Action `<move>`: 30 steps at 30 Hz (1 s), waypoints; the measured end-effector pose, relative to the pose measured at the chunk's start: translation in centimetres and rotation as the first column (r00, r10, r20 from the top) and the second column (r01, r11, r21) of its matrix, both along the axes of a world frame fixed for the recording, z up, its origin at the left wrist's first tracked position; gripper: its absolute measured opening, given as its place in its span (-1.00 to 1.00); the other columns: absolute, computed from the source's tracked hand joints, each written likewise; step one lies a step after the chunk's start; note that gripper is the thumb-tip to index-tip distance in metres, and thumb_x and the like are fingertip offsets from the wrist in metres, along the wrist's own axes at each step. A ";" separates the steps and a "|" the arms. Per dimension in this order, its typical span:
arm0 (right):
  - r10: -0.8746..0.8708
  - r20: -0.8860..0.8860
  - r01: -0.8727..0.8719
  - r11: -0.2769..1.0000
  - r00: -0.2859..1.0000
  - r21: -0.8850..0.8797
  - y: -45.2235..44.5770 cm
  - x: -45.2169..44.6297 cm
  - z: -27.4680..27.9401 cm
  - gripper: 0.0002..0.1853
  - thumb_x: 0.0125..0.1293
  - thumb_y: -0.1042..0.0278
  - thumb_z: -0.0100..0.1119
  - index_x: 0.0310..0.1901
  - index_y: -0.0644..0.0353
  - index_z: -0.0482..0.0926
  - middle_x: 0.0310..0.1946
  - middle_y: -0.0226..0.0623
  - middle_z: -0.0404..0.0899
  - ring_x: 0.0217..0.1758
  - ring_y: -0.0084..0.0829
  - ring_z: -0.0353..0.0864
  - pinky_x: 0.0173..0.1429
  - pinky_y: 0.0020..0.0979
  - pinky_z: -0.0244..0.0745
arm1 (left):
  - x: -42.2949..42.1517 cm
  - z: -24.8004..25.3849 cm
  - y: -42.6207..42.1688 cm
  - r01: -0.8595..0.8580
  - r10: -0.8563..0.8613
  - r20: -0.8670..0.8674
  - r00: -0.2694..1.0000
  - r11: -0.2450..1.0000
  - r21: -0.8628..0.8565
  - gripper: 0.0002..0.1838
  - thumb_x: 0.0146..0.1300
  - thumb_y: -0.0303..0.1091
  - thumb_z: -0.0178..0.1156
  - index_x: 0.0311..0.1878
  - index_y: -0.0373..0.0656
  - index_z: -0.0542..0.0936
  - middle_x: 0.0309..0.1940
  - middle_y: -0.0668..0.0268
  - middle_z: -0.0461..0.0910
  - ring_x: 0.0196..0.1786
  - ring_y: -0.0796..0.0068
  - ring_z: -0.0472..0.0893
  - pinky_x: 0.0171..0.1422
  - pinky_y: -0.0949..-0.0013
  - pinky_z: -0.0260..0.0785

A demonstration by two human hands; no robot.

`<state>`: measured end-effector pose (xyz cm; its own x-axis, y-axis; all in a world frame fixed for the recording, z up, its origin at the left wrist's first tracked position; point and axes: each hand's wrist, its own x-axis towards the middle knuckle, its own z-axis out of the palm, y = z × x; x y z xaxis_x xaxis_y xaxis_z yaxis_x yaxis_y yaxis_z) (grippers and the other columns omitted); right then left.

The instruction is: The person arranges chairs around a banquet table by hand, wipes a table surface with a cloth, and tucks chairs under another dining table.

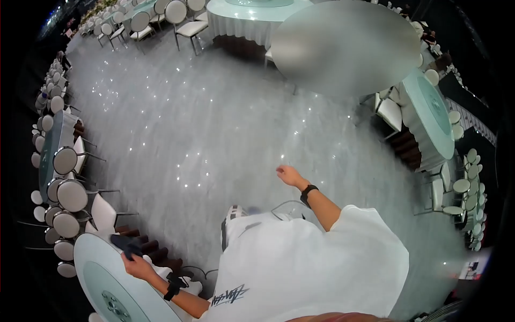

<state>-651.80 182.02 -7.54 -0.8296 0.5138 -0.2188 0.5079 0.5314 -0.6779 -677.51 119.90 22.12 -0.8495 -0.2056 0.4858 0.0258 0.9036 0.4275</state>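
Note:
At the lower left, my left hand [138,266] is closed on a dark object [126,245], whose kind I cannot make out. It is held over the edge of a round table with a glass turntable [95,290]. My right hand [289,175] hangs over the grey floor [225,134] with its fingers curled together; nothing shows in it. Black bands circle both wrists. A thin cable [287,203] runs by my white shirt, below the right hand.
White chairs [71,195] crowd the left side beside another table [49,155]. Round tables stand at the top [244,12] and right [429,115], with chairs [388,114] around. A large blurred patch covers the upper right. A shoe [234,213] shows below centre.

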 end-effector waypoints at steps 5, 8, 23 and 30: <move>0.071 -0.048 -0.083 0.930 0.996 -0.359 2.8 -13.4 6.3 -0.60 0.53 0.19 0.22 0.24 0.27 0.67 0.07 -0.07 0.80 0.10 -0.20 0.80 0.21 -0.23 0.66 | -10.1 -10.7 -0.3 -0.469 0.681 -0.202 0.704 0.659 0.588 -0.59 0.51 -0.26 0.19 0.02 -0.56 0.68 -0.14 -0.26 0.77 -0.18 -0.18 0.74 0.01 -0.02 0.58; 0.177 -0.020 -0.173 0.925 0.984 -0.339 5.6 -17.9 4.2 -0.59 0.49 0.20 0.23 0.23 0.28 0.67 0.06 0.00 0.78 0.05 -0.14 0.79 0.17 -0.18 0.66 | -11.9 -11.2 11.4 -0.781 0.601 0.524 0.604 0.579 0.236 -0.57 0.49 -0.17 0.19 -0.07 -0.47 0.73 -0.14 -0.01 0.81 -0.23 0.15 0.61 0.03 0.15 0.57; -0.616 0.092 0.576 0.660 0.782 -0.482 27.6 -26.9 2.2 -0.65 0.54 0.23 0.22 0.22 0.24 0.66 -0.04 -0.21 0.81 -0.10 -0.38 0.80 -0.01 -0.34 0.67 | -50.5 -2.0 73.3 -0.203 -0.930 0.059 0.363 -0.016 0.979 -0.46 0.63 0.03 0.19 0.26 -0.33 0.62 0.17 0.19 0.72 0.16 0.38 0.69 0.26 0.27 0.56; -0.698 0.072 0.570 0.517 0.713 -0.639 41.7 -42.6 0.7 -0.64 0.57 0.19 0.22 0.22 0.24 0.65 -0.01 -0.25 0.82 -0.09 -0.43 0.81 -0.03 -0.43 0.63 | -58.7 -5.3 87.2 0.590 -0.917 0.107 0.383 0.332 0.736 -0.60 0.37 -0.29 0.48 0.16 -0.27 0.64 -0.04 0.11 0.76 0.00 0.14 0.74 0.11 0.16 0.56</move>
<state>-694.45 223.71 -6.86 -0.3877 0.7356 -0.5555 0.3882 -0.4163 -0.8222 -736.21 207.08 16.80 -0.7921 0.6048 0.0824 0.2390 0.1832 0.9536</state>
